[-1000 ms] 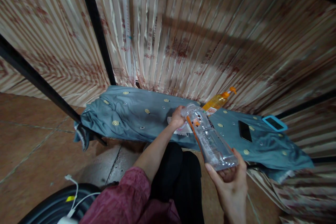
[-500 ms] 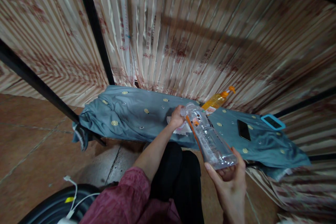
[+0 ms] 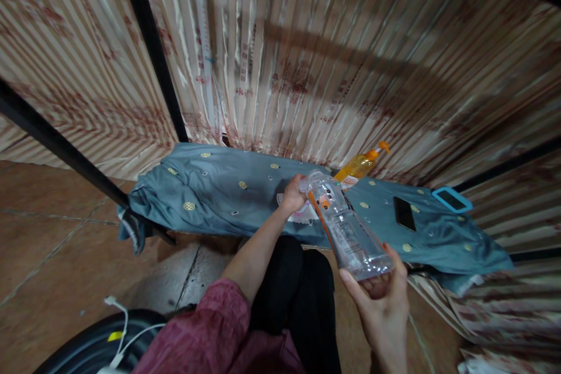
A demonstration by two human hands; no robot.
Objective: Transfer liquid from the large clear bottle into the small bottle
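A clear plastic bottle (image 3: 353,234) with a small orange-and-black print and an orange strip along one side is tilted in front of me, and it looks empty. My right hand (image 3: 381,292) grips its base between thumb and fingers. Up at the neck end, my left hand (image 3: 294,194) has its fingers closed at a small clear part beside the mouth; whether that is a cap or the neck, I cannot tell. Beneath the left hand, a white-and-pink packet (image 3: 302,214) lies on the cloth, partly covered. Just behind the bottle is a pump bottle (image 3: 356,168) with yellow-orange liquid.
A grey-blue cloth with pineapple prints (image 3: 219,187) covers the long bench. On its right lie a black phone (image 3: 404,214) and a blue-framed device (image 3: 453,200). Dark metal poles (image 3: 153,47) and a striped curtain (image 3: 298,70) enclose the bench. A black round object (image 3: 87,342) with white cables sits lower left.
The view has shifted slightly. Both hands keep the same hold on the clear bottle, at nearly the same tilt.
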